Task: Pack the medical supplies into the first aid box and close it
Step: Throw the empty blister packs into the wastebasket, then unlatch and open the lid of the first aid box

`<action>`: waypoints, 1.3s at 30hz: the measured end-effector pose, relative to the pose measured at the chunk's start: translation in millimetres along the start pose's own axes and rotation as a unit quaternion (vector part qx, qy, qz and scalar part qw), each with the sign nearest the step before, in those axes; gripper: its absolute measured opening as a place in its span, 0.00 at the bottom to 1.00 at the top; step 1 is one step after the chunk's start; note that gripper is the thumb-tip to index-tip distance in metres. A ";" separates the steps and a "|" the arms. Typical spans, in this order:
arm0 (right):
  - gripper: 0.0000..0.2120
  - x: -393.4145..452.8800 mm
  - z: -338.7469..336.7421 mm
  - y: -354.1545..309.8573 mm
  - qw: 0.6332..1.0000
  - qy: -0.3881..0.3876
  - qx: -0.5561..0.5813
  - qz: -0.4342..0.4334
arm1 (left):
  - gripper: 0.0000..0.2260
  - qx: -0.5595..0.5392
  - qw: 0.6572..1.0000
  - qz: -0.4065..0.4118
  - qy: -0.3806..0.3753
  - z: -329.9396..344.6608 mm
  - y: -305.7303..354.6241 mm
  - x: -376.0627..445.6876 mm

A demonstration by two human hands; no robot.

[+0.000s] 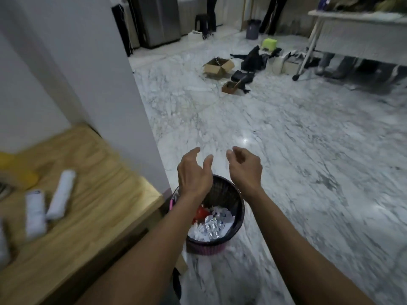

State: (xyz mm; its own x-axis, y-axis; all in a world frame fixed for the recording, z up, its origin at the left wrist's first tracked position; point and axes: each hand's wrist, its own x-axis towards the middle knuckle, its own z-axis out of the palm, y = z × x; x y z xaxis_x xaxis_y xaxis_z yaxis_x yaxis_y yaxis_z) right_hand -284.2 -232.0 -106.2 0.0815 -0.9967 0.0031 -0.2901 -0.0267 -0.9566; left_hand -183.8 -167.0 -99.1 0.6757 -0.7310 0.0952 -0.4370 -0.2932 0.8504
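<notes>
My left hand [193,172] and my right hand [245,168] hang side by side above a black waste bin [239,208] on the floor, fingers loosely curled, holding nothing. The bin holds crumpled white paper, empty blister packs [212,226] and something red. On the wooden table [99,194] at the left lie two white rolled bandages [61,194] [35,213], blurred. A yellow object [15,172] shows at the table's far left edge. No first aid box is in view.
A white wall corner [110,84] stands between table and floor. Across the marble floor lie cardboard boxes [218,67], black bags [253,58] and a green box [269,44]. A white wheeled table [352,23] stands at the back right, people's legs behind it.
</notes>
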 end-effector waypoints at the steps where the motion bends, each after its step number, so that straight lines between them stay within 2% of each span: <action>1: 0.16 -8.9 -6.5 -16.9 1.000 0.001 0.019 -0.007 | 0.21 -0.010 1.000 0.014 0.009 -11.7 13.2 -5.8; 3: 0.13 -28.5 -17.3 -47.6 0.998 -0.005 0.060 -0.018 | 0.20 -0.029 0.998 0.042 0.031 -39.1 36.9 -19.5; 6: 0.15 -64.0 -24.0 -86.9 0.991 -0.039 0.121 -0.034 | 0.18 -0.043 0.993 0.074 0.077 -90.3 60.2 -42.7; 12: 0.21 -142.8 0.5 -143.8 0.973 -0.145 0.172 -0.059 | 0.13 -0.041 0.980 0.103 0.165 -202.5 57.4 -97.4; 17: 0.15 -199.5 46.1 -172.2 0.943 -0.270 0.177 -0.079 | 0.10 -0.043 0.970 0.075 0.226 -282.4 26.7 -143.8; 20: 0.12 -229.5 77.5 -181.4 0.922 -0.336 0.155 -0.112 | 0.13 -0.010 0.961 0.041 0.275 -324.6 0.0 -172.4; 26: 0.10 -278.6 130.5 -190.8 0.879 -0.429 0.111 -0.175 | 0.14 0.023 0.925 -0.043 0.377 -391.6 -52.4 -224.9; 35: 0.07 -315.4 203.4 -218.5 0.850 -0.463 0.110 -0.223 | 0.15 0.071 0.877 -0.110 0.462 -464.7 -103.3 -229.4; 39: 0.15 -320.6 239.7 -227.9 0.866 -0.441 0.080 -0.222 | 0.16 0.072 0.871 -0.106 0.475 -488.0 -122.5 -204.6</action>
State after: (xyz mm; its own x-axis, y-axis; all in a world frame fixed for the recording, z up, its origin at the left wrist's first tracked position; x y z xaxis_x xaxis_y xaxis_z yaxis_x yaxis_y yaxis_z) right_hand -15.7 112.2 41.0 0.8682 -0.4426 0.2244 0.0862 -0.3107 -0.9466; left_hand 21.2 319.2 29.8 0.9069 0.1677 0.3865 -0.2660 -0.4837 0.8338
